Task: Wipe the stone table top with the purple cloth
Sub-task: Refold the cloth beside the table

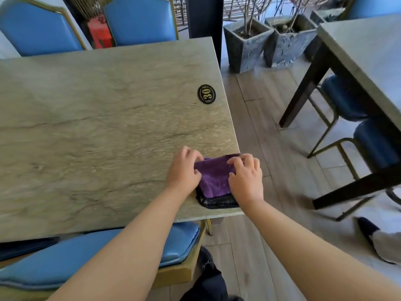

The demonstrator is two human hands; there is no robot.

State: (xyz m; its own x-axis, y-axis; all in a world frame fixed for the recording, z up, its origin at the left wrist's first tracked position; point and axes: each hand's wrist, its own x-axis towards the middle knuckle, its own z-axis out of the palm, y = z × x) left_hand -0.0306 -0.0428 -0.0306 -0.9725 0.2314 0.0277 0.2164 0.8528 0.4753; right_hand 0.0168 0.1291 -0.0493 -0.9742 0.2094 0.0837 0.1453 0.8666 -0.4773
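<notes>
The purple cloth lies folded at the near right corner of the greenish stone table top, with a dark layer showing at its near edge. My left hand grips the cloth's left side, fingers curled over its far left corner. My right hand holds the cloth's right side at the table's right edge, fingertips pressed on its top. Both forearms reach in from below.
A black oval plaque marked 30 sits near the table's right edge. Blue chairs stand at the far side and near side. Stone planters and a second table with blue stools are to the right across wooden floor.
</notes>
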